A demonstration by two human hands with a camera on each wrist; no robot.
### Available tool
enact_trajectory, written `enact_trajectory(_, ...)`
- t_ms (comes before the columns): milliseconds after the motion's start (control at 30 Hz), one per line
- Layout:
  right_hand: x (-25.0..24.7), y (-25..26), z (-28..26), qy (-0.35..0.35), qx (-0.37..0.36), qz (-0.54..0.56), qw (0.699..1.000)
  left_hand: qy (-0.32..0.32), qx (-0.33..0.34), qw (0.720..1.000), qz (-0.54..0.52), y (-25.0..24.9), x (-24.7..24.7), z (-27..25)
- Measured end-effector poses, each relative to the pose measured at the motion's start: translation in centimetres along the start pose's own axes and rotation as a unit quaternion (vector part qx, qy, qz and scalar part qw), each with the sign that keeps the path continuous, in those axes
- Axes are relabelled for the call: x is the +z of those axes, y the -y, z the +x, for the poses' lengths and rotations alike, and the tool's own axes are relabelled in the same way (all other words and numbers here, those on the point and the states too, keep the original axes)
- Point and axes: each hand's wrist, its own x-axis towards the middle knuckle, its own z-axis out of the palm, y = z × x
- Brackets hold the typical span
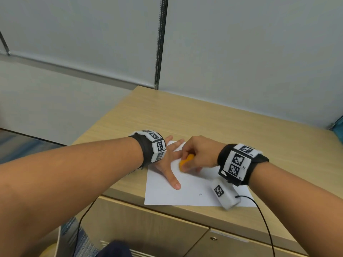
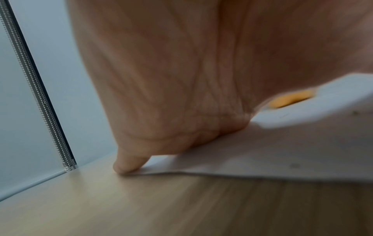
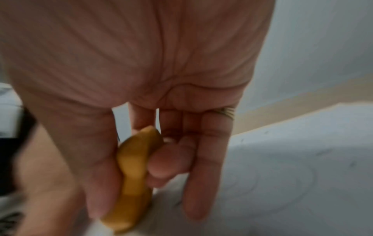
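A white sheet of paper [image 1: 194, 190] lies near the front edge of a light wooden cabinet top [image 1: 204, 117]. My left hand [image 1: 169, 160] lies flat on the sheet's upper left part, fingers spread and pressing the paper [image 2: 282, 156] down. My right hand [image 1: 196, 154] pinches an orange eraser [image 1: 186, 161] between thumb and fingers, its lower end touching the sheet beside the left hand. In the right wrist view the eraser [image 3: 135, 180] sits between thumb and index finger over the paper [image 3: 292, 175], which bears faint pencil marks. The left wrist view catches the eraser [image 2: 290, 99] blurred behind the palm.
Grey partition walls [image 1: 241, 52] rise behind the cabinet top, with a metal strip [image 1: 159, 43] at their corner. Cabinet doors [image 1: 167, 229] lie below the front edge. A black cable [image 1: 265, 219] hangs from my right wrist unit over the edge. Carpet [image 1: 18, 145] is at left.
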Motion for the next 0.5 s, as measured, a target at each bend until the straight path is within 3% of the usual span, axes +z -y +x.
enact_trajectory(67, -0.1, 0.2, -0.2, 0.058, -0.009, 0.023, 0.998, 0.003, -0.003, 1.0, -0.002, 0.1, 0.0, 0.0)
enact_trajectory(233, -0.6, -0.7, 0.7, -0.042, 0.016, 0.006, 0.999, -0.009, 0.004, 1.0, -0.013, 0.2, 0.3, 0.1)
enact_trajectory(400, 0.1, 0.0, -0.6, 0.058, -0.028, -0.028, 0.998, 0.005, -0.004, 1.0, -0.006, 0.0, -0.1, -0.1)
enact_trajectory(500, -0.6, -1.0, 0.6, -0.052, 0.01, -0.044, 0.998, -0.005, 0.002, 1.0, -0.013, 0.2, 0.2, 0.2)
